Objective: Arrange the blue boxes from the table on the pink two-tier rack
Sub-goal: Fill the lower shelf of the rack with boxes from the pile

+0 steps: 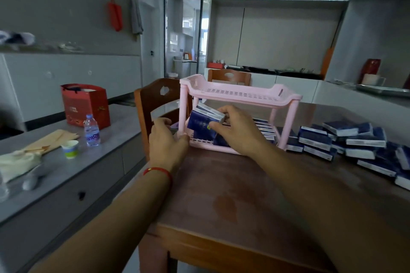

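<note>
The pink slotted two-tier rack [235, 95] at frame centre looks like smooth matt plastic. Dark blue boxes [346, 142] at right seem glossy card. The brown table [221, 195] beneath shows worn, faintly shiny wood.

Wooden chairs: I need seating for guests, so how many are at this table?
2. One chair stands at the table's left side behind the pink rack; another chair at the far side. More may be hidden.
</note>
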### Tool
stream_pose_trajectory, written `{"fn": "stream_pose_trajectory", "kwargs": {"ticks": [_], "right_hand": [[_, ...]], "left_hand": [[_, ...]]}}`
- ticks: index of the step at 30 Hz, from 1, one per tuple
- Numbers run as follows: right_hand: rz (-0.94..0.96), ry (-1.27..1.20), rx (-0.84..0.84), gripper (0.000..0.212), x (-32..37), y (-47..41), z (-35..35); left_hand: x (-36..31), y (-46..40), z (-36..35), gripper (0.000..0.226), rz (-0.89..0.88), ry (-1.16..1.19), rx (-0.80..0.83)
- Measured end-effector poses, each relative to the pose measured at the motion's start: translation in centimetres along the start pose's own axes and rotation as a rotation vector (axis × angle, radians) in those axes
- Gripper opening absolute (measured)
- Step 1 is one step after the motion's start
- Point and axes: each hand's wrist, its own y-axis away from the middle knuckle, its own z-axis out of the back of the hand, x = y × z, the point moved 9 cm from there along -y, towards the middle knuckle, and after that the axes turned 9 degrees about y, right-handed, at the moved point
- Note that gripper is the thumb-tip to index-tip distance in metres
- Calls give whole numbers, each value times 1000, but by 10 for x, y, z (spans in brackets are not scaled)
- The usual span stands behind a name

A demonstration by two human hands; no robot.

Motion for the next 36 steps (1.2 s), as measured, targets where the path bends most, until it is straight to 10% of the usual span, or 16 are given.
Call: {"fn": "stream_pose_trajectory", "kwargs": {"ticks": [23, 32, 36], "right_hand": [[161, 547, 237, 41, 4, -18, -38], [219, 515, 71, 48, -18, 10, -11], [328, 556, -21, 36, -23, 25, -9]], "left_hand": [[3, -1, -12, 55, -27, -54, 85], [-48, 36, -50, 51, -622, -458, 281], [-38, 43, -72, 65, -620, -647, 466]]}}
